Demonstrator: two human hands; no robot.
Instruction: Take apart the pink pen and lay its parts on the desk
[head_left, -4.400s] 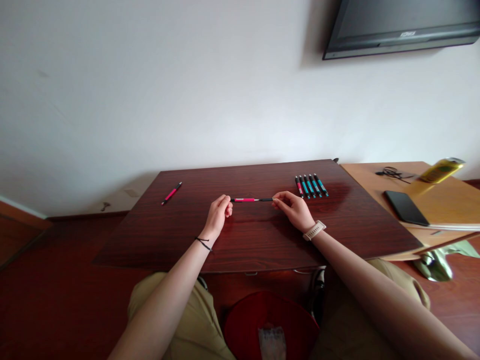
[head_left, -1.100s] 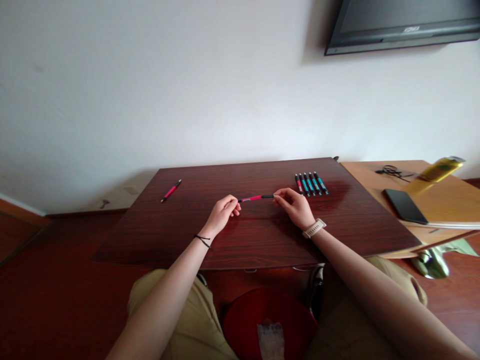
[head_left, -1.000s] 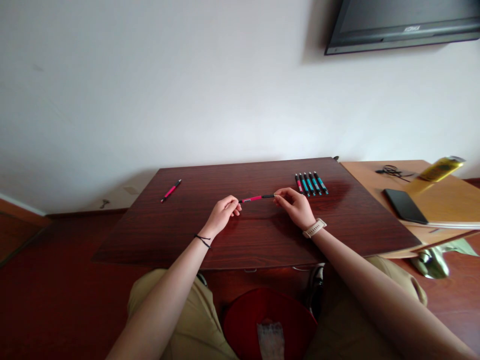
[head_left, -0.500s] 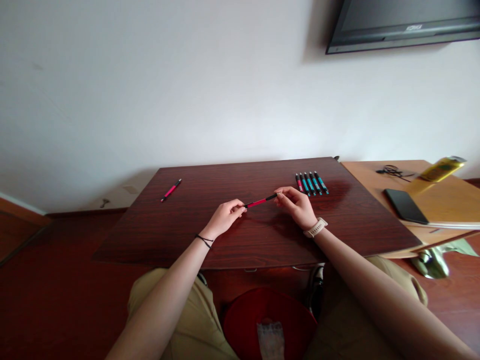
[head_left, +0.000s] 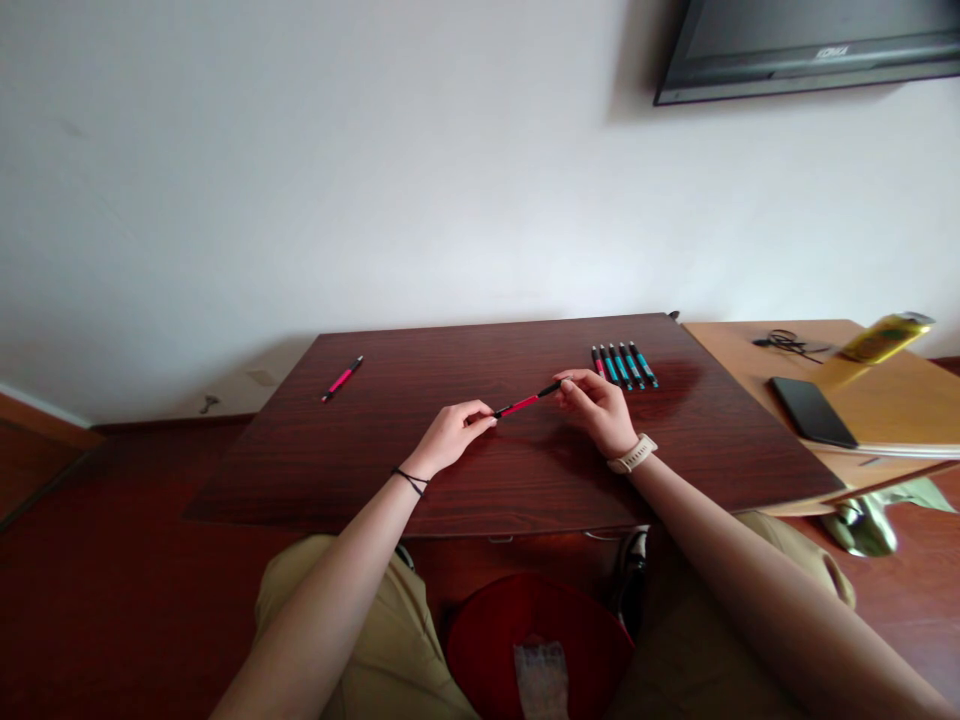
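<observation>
A pink and black pen point(head_left: 519, 405) is held between my two hands above the dark wooden table point(head_left: 420, 370). My left hand point(head_left: 454, 436) pinches its lower left end. The fingers of my right hand point(head_left: 596, 408) are closed on its black upper right end. Just beyond my right hand, several pens point(head_left: 624, 366) lie side by side in a row, one pink at the left and the others blue. Another pink pen point(head_left: 343, 379) lies alone at the table's left, slanted.
On the lighter desk point(head_left: 892, 400) at the right are a black phone point(head_left: 812, 411), a dark cable point(head_left: 787, 343) and a yellow can point(head_left: 886, 338). A clear packet point(head_left: 541, 680) rests on the red stool point(head_left: 480, 640) between the legs. A screen point(head_left: 810, 50) hangs on the wall.
My right hand has shifted slightly to the right along with the pen's black end. My left hand has barely moved and keeps its hold.
</observation>
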